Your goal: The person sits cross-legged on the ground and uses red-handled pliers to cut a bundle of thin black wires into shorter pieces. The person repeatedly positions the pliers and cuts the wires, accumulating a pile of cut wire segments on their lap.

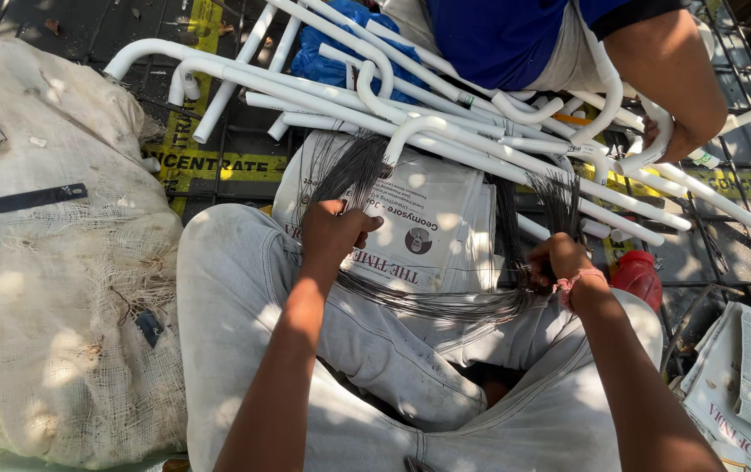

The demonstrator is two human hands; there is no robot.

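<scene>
My left hand and right hand each clamp one end of a thin, dark wire bundle sagging across my lap (strands too many to count); smooth white pipes beyond.

Seen from above, a seated person's left hand and right hand each grip one end of a bundle of thin dark wires bowed across the lap. Beyond lie newspapers, bent white pipes, and perhaps another person's hand.
</scene>
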